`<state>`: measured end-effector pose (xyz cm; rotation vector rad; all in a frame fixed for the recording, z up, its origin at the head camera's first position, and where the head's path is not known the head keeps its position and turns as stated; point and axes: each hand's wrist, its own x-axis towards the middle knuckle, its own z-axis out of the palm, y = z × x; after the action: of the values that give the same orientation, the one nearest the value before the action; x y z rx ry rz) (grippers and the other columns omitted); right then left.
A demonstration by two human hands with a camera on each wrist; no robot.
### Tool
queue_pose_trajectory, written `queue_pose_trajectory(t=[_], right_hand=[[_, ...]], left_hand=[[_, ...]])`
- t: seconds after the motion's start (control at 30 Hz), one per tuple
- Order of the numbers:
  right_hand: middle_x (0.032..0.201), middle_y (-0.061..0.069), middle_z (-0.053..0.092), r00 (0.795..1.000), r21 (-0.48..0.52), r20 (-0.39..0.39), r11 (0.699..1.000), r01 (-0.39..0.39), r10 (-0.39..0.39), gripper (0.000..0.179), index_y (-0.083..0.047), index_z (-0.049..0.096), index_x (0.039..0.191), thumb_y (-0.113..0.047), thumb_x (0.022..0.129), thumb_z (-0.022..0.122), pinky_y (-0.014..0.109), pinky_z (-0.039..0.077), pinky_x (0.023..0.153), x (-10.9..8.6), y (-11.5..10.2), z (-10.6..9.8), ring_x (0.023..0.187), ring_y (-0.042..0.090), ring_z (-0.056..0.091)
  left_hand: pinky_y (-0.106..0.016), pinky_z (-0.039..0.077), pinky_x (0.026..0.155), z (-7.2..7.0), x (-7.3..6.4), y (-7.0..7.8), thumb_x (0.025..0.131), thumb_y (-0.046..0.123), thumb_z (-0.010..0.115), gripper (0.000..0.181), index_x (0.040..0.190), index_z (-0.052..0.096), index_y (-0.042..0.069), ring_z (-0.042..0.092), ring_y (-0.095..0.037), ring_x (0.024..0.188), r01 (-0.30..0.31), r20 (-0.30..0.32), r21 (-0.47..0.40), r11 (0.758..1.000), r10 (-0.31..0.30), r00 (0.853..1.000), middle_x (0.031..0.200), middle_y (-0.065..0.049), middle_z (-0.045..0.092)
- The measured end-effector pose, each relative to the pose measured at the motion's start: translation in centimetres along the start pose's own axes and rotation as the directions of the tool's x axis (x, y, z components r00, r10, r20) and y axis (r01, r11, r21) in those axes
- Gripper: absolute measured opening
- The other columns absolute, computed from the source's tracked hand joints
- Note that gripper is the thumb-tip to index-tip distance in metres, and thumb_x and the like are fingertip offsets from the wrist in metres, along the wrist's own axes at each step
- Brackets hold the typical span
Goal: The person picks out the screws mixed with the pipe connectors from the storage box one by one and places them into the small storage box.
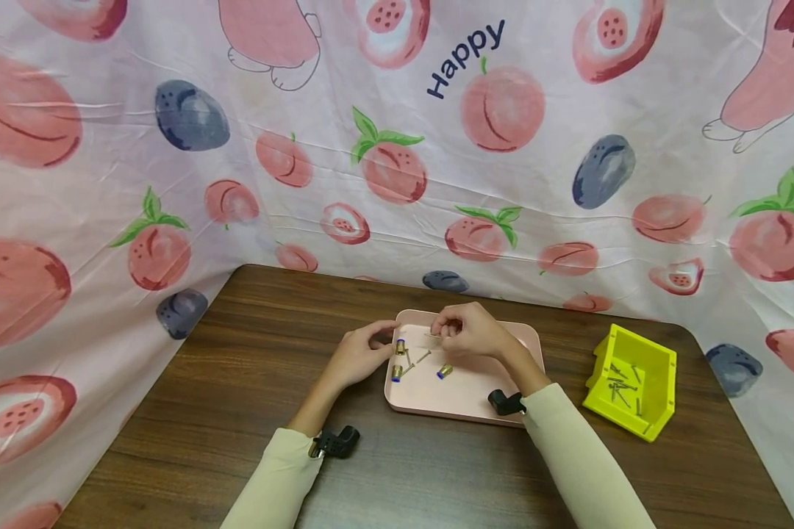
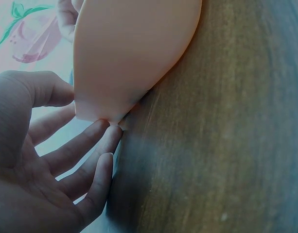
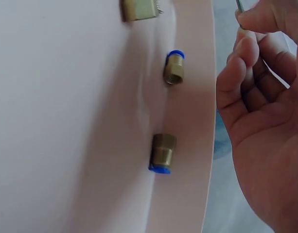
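Observation:
My left hand (image 1: 360, 354) holds the left edge of the pink tray (image 1: 463, 413), thumb at the rim and fingertips low against the outer wall in the left wrist view. Over the far part of the tray, my right hand (image 1: 474, 332) pinches a thin metal screw (image 3: 240, 6) between thumb and fingertips; most of it is hidden or out of frame. Two brass push-in fittings with blue collars, one far (image 1: 400, 346) and one near (image 1: 397, 373), lie along the tray's left side. A third fitting (image 1: 445, 372) lies nearer the middle. Several loose screws (image 1: 423, 357) lie between them.
A yellow bin (image 1: 662, 393) with several screws (image 1: 622, 386) in it stands right of the tray on the dark wooden table (image 1: 238, 389). Behind the table hangs a fruit-printed cloth (image 1: 397, 169). Each wrist wears a small black camera (image 1: 337, 442).

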<state>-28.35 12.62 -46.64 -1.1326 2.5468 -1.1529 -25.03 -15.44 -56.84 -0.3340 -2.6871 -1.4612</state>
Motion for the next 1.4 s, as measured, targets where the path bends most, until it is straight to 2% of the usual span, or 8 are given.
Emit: queue_pose_trajectory(t=[0.17, 0.2, 0.37, 0.53, 0.73, 0.97, 1.07, 1.4], right_hand=[[0.082, -0.005, 0.066, 1.0, 0.024, -0.026, 1.0, -0.011, 0.012, 0.015, -0.004, 0.08, 0.095, -0.002, 0.083, 0.071, 0.023, 0.044, 0.068, -0.8, 0.0, -0.9, 0.074, 0.012, 0.055], [0.082, -0.005, 0.065, 1.0, 0.028, -0.029, 1.0, -0.012, 0.013, 0.016, -0.003, 0.079, 0.096, -0.001, 0.083, 0.071, 0.023, 0.043, 0.068, -0.9, 0.1, -1.1, 0.074, 0.012, 0.055], [0.082, -0.005, 0.064, 0.999, 0.023, -0.039, 0.999, -0.028, 0.029, 0.017, 0.0, 0.078, 0.098, 0.001, 0.083, 0.072, 0.023, 0.044, 0.068, -1.9, 0.4, -2.3, 0.074, 0.012, 0.055], [0.085, -0.002, 0.066, 0.997, 0.007, -0.05, 0.998, -0.061, 0.061, 0.016, -0.001, 0.079, 0.1, 0.002, 0.086, 0.073, 0.024, 0.044, 0.069, -3.2, 0.6, -3.7, 0.075, 0.014, 0.055], [0.086, -0.001, 0.067, 0.995, -0.021, -0.063, 0.996, -0.084, 0.083, 0.015, 0.001, 0.079, 0.101, 0.005, 0.088, 0.073, 0.024, 0.045, 0.069, -4.6, 1.2, -5.1, 0.076, 0.014, 0.055], [0.083, -0.004, 0.064, 0.995, -0.043, -0.071, 0.997, -0.069, 0.066, 0.017, -0.001, 0.078, 0.099, 0.008, 0.086, 0.075, 0.024, 0.044, 0.067, -6.0, 2.1, -6.7, 0.074, 0.011, 0.053], [0.082, -0.004, 0.063, 0.995, -0.036, -0.073, 0.997, -0.074, 0.072, 0.017, -0.002, 0.078, 0.099, 0.009, 0.086, 0.077, 0.025, 0.044, 0.067, -6.7, 2.5, -7.3, 0.074, 0.011, 0.053], [0.082, -0.005, 0.062, 0.988, -0.093, -0.093, 0.987, -0.132, 0.123, 0.017, -0.005, 0.078, 0.099, 0.005, 0.086, 0.08, 0.025, 0.046, 0.069, -9.2, 3.1, -9.2, 0.076, 0.012, 0.055]], left_hand=[[-0.039, 0.061, 0.088, 0.0, -0.1, 0.3, 0.097, 0.027, 0.076, 0.046, 0.142, 0.075, 0.022, 0.077, -0.009, 0.092, -0.004, -0.009, -0.01, 1.0, 0.004, 1.0, 0.124, 0.001, 0.08], [-0.038, 0.061, 0.088, -0.3, -0.5, 1.1, 0.097, 0.026, 0.075, 0.046, 0.142, 0.075, 0.021, 0.077, -0.011, 0.094, -0.024, -0.012, -0.004, 1.0, 0.024, 1.0, 0.125, -0.001, 0.08], [-0.037, 0.061, 0.086, -0.7, -0.9, 2.0, 0.097, 0.025, 0.075, 0.046, 0.142, 0.075, 0.017, 0.078, -0.015, 0.094, -0.062, -0.024, -0.008, 0.998, 0.062, 0.998, 0.125, -0.006, 0.08], [-0.036, 0.061, 0.086, -0.7, -0.8, 1.9, 0.097, 0.027, 0.076, 0.045, 0.142, 0.075, 0.02, 0.077, -0.01, 0.092, -0.029, -0.015, -0.021, 0.999, 0.029, 0.999, 0.125, -0.002, 0.08], [-0.039, 0.062, 0.079, -0.9, -1.1, 2.6, 0.097, 0.024, 0.075, 0.045, 0.14, 0.075, 0.011, 0.079, -0.02, 0.09, -0.08, -0.029, -0.008, 0.997, 0.08, 0.996, 0.121, -0.011, 0.08], [-0.039, 0.062, 0.085, 0.0, -0.1, 0.6, 0.097, 0.026, 0.077, 0.046, 0.142, 0.075, 0.019, 0.077, -0.01, 0.091, -0.013, -0.02, 0.009, 1.0, 0.013, 1.0, 0.122, -0.002, 0.08], [-0.041, 0.062, 0.086, 0.3, 0.2, 0.2, 0.097, 0.025, 0.078, 0.046, 0.143, 0.075, 0.022, 0.077, -0.01, 0.091, -0.006, -0.02, 0.013, 1.0, 0.006, 1.0, 0.123, -0.002, 0.08], [-0.043, 0.063, 0.087, 0.1, 0.2, 0.4, 0.097, 0.024, 0.077, 0.045, 0.142, 0.075, 0.023, 0.078, -0.011, 0.091, -0.008, -0.014, -0.004, 1.0, 0.008, 1.0, 0.123, -0.003, 0.079]])
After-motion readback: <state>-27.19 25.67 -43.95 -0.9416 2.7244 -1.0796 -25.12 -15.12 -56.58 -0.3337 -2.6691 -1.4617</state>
